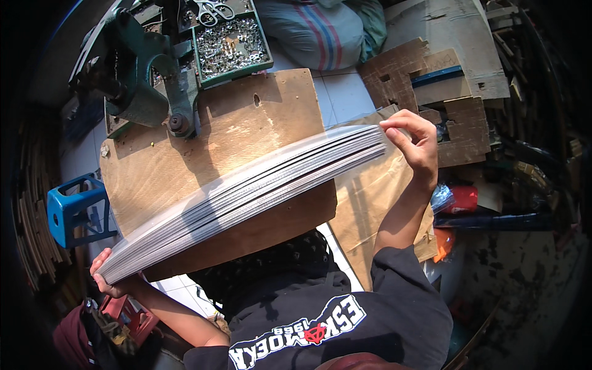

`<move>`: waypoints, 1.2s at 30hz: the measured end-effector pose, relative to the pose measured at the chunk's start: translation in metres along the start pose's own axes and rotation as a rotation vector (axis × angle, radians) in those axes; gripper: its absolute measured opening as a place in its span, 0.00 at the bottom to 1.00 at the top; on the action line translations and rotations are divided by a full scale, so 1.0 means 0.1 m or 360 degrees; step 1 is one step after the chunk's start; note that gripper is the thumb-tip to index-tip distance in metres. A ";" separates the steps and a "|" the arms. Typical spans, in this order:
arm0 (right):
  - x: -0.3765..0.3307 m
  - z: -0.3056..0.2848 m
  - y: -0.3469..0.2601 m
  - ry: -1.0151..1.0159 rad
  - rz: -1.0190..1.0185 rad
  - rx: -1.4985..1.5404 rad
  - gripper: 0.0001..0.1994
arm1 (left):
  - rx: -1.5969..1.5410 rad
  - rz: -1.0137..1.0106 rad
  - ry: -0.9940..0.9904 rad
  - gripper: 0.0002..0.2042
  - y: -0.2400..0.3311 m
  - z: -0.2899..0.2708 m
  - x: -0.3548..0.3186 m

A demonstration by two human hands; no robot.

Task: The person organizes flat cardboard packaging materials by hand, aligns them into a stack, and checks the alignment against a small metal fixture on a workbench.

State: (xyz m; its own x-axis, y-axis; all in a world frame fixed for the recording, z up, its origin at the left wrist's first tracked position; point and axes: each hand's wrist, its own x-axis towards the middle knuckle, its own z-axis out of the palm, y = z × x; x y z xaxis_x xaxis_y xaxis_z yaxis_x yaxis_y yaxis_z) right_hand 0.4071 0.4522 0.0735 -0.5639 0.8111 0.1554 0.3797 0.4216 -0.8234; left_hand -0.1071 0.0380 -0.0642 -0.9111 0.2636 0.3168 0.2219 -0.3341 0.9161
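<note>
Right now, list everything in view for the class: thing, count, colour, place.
sheet stack: one, pale grey, across the board, between the hands
wooden board: one, brown, centre
machine: one, dark green, upper left
tray: one, green, right of machine
metal pieces: uncountable, mostly silvery, in tray
scissors: one, pale handles, top
striped sack: one, greyish, top centre
stool: one, blue, left
brown paper: count unclear, right of board
cut panels: several, brown, upper right
red bundle: one, right
strips: uncountable, brown, left edge
shirt: one, black, bottom
left hand: one, stack's left end
right hand: one, stack's right end
</note>
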 end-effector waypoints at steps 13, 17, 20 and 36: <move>0.24 -0.16 -0.19 -0.0349 -0.0258 -0.0477 0.07 | 0.0057 0.0041 0.0038 0.20 0.01 0.10 -0.03; 0.19 -0.10 -0.19 -0.0188 -0.0496 -0.0707 0.07 | 0.0023 0.0043 -0.0019 0.20 -0.02 0.01 0.00; 0.18 -0.06 -0.16 -0.0086 -0.0681 -0.0881 0.06 | -0.0020 0.0023 -0.0025 0.20 -0.02 0.00 -0.01; 0.14 -0.03 -0.14 -0.0249 -0.0116 -0.0346 0.07 | -0.0167 0.0003 -0.0108 0.18 -0.02 0.03 0.00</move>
State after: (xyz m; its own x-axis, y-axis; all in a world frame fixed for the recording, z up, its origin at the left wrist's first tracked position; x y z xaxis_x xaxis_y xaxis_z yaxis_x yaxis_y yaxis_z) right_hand 0.3958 0.4592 0.0889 -0.6954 0.7102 0.1098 0.4730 0.5674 -0.6741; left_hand -0.1064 0.0408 -0.0651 -0.8843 0.3224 0.3377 0.1828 -0.4267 0.8858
